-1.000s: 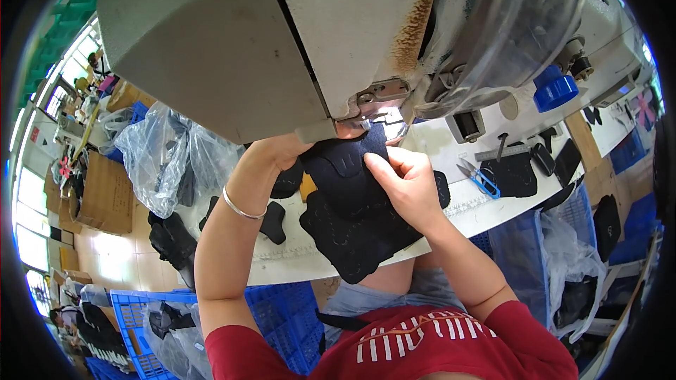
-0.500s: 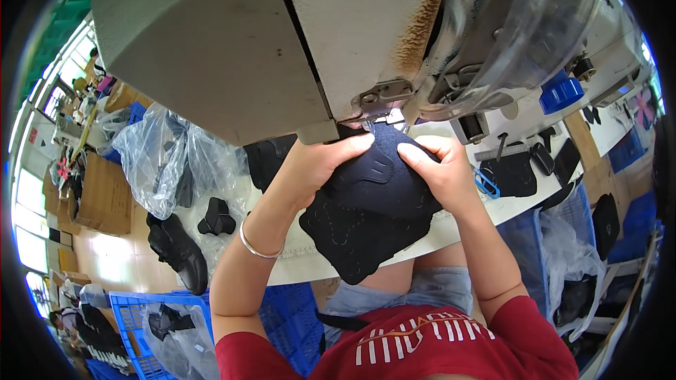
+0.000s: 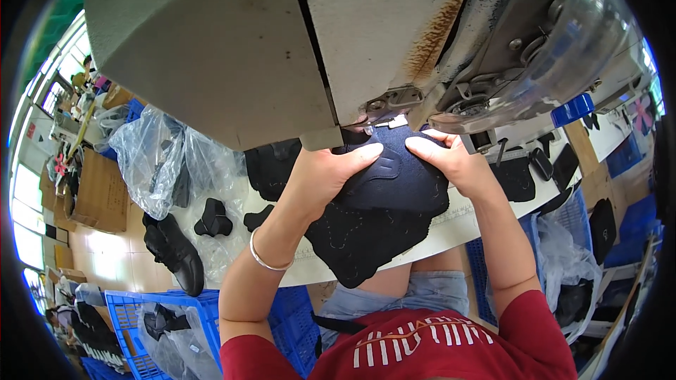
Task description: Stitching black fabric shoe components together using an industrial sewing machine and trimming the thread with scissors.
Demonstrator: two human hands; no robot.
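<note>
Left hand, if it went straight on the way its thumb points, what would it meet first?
Probably the right hand: its thumb lies in line, just across the dark fabric from the thumb of the left hand. Depth is hard to judge here.

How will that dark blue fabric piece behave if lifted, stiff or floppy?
The dark blue fabric piece probably bends without going limp, given its smooth bulge. Its matte surface likely resists slipping, and its thin-looking edge suggests lightness.
</note>
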